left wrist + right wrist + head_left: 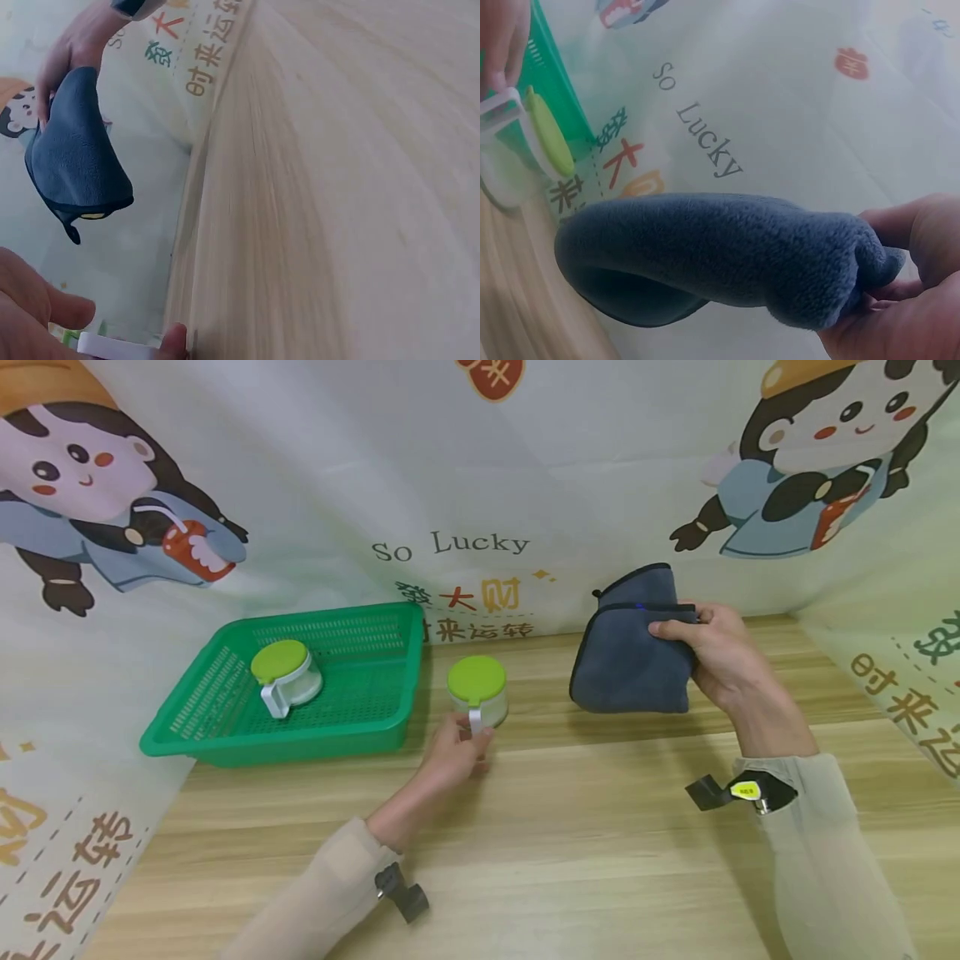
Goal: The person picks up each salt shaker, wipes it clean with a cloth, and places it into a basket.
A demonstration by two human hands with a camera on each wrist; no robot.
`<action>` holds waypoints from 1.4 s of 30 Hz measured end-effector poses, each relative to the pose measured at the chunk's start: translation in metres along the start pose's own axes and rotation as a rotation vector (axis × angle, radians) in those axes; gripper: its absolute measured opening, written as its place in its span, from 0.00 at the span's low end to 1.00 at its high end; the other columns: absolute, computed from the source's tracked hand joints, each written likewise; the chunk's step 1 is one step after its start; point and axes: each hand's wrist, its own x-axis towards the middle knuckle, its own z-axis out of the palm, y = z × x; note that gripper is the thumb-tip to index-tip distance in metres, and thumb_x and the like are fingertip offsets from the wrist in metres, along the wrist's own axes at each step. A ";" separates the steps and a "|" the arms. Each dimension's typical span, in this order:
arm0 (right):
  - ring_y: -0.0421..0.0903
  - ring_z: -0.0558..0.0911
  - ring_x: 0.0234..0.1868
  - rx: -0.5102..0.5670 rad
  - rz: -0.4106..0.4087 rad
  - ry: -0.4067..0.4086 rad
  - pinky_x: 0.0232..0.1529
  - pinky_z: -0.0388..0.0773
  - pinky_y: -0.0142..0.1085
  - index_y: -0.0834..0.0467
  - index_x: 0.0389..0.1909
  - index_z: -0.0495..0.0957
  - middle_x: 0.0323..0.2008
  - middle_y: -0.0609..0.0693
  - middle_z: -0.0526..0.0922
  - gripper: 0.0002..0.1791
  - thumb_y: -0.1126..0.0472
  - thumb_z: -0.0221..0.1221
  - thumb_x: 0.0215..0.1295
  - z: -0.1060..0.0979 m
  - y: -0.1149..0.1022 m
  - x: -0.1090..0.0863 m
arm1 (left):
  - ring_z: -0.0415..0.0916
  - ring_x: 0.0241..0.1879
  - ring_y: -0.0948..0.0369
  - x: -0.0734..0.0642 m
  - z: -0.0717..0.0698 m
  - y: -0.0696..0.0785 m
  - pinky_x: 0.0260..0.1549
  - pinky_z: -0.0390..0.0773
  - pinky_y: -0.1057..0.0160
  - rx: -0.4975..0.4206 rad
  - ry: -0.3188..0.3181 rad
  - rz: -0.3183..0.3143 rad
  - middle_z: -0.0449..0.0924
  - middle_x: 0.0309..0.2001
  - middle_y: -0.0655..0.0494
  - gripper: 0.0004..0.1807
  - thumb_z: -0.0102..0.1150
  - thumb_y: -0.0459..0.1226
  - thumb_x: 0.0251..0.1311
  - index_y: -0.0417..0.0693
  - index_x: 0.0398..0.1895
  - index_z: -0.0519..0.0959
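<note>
A clear jar (491, 710) with a green lid and a white handle stands on the wooden tabletop. My left hand (453, 753) is at its handle, with the thumb and fingers about it; the left wrist view shows only part of this handle (116, 348), low in the frame. Raised at the right, my right hand (723, 652) pinches a folded dark blue-grey cloth (630, 660) with black edging by its right side. Up close in the right wrist view, the cloth (705, 247) looks fuzzy and hangs in a curved fold.
To the left of the jar sits a green plastic basket (300, 747). Inside it is a similar green-lidded jar (303, 683) with its handle facing the front. A printed white sheet (337, 485) rises behind the table (570, 843) and along its sides.
</note>
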 end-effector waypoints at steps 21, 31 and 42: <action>0.32 0.87 0.35 -0.320 -0.184 0.111 0.39 0.85 0.25 0.68 0.62 0.76 0.33 0.35 0.86 0.21 0.63 0.61 0.73 0.022 0.012 0.002 | 0.77 0.46 0.58 0.010 0.010 0.005 0.53 0.84 0.60 -0.299 -0.017 0.012 0.74 0.47 0.52 0.15 0.49 0.38 0.80 0.34 0.46 0.81; 0.31 0.86 0.33 -0.452 -0.342 0.172 0.38 0.85 0.26 0.65 0.58 0.83 0.35 0.43 0.87 0.18 0.62 0.64 0.71 0.053 0.032 0.005 | 0.77 0.38 0.61 -0.006 0.021 0.053 0.45 0.81 0.64 -0.378 -0.085 0.129 0.76 0.41 0.53 0.16 0.51 0.42 0.80 0.37 0.42 0.80; 0.44 0.82 0.44 -0.561 -0.554 0.165 0.41 0.81 0.23 0.65 0.51 0.82 0.46 0.62 0.86 0.15 0.69 0.67 0.63 0.095 0.048 -0.005 | 0.78 0.39 0.61 -0.016 0.016 0.085 0.51 0.81 0.60 -0.410 -0.106 0.166 0.76 0.41 0.54 0.15 0.48 0.41 0.81 0.38 0.42 0.79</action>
